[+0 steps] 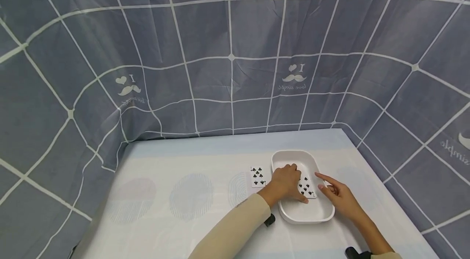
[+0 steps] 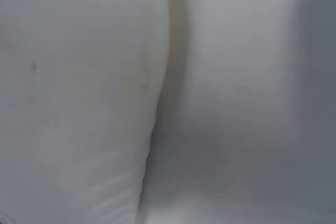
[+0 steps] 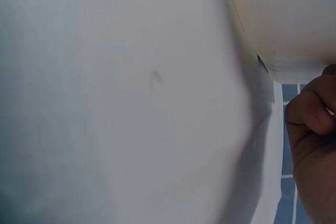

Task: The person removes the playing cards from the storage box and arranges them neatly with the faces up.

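My left hand reaches over the left side of a white basin, with its thumb spread apart from the fingers. A playing card with black spades lies inside the basin, right beside that hand; the thumb tip is at its lower left edge. My right hand is at the basin's right rim. Its index finger points over the rim and its thumb is close below, while the other fingers curl in. In the right wrist view, part of that hand shows beneath the pale basin wall.
Left of the basin lies a seven of clubs card, face up. The table has a pale cloth with round patterns. A blue-grey checked curtain hangs behind and at both sides. The left wrist view shows blurred pale surfaces.
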Available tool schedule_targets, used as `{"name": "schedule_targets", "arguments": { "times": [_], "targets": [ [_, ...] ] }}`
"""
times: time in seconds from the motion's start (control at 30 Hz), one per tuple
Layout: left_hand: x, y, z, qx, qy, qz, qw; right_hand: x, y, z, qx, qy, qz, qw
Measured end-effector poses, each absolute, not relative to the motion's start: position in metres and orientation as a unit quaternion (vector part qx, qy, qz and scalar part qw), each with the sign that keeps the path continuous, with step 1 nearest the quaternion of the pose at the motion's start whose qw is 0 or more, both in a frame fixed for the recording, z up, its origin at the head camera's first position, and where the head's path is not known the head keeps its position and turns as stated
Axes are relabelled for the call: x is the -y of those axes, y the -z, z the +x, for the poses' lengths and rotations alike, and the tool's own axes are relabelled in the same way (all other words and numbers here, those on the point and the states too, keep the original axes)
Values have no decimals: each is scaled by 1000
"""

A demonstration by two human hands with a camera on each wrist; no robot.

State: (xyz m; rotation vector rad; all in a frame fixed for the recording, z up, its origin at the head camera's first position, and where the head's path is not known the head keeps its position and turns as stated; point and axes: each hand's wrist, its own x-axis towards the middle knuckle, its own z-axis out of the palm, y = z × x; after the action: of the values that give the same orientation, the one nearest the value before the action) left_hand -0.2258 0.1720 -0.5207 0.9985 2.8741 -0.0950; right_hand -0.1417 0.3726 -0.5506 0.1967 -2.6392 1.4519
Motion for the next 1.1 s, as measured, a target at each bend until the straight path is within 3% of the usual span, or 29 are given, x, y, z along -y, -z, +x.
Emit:
{"name": "schedule_targets", "arguments": {
  "times": [0.57, 1.1],
  "targets": [
    [-151, 512, -230, -936, 4, 351, 14, -364, 549, -148, 871, -477, 75, 88],
    [-47, 466, -243, -922, -237, 307, 2, -367, 543, -143, 886, -455, 42, 75]
  ]
}}
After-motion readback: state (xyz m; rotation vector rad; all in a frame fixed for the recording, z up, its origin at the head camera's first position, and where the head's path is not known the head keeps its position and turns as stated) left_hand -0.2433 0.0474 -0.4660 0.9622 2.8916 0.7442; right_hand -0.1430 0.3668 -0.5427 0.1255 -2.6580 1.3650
